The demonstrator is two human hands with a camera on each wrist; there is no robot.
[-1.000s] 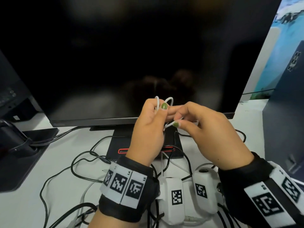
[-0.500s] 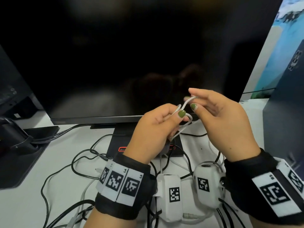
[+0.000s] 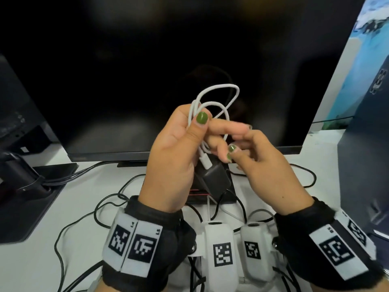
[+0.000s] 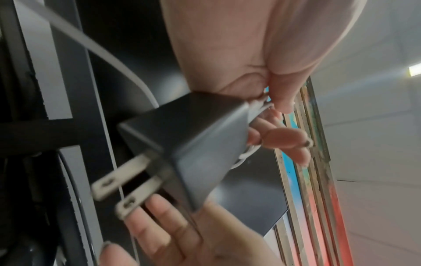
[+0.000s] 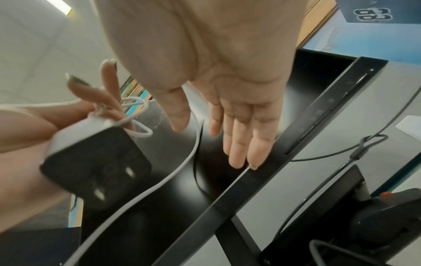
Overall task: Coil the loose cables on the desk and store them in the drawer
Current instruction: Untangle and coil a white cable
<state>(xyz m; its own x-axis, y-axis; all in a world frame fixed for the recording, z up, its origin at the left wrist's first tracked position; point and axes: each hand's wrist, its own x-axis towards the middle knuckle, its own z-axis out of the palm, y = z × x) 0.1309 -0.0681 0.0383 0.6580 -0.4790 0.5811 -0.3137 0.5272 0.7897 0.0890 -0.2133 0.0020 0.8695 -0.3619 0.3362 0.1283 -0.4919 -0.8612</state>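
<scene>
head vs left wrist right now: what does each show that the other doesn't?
Head only: white cable looped above the left hand, its thumb pinching the loops; right hand close beside; black cables on the desk.

Left wrist only: the charger's two metal prongs, sticking out unplugged.

Both: the dark charger hanging under the left hand, white cable attached, monitor behind.

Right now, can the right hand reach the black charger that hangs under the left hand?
Probably yes. The right hand is open and empty, right beside the charger, with nothing between them. The left hand grips only the white cable above it.
</scene>
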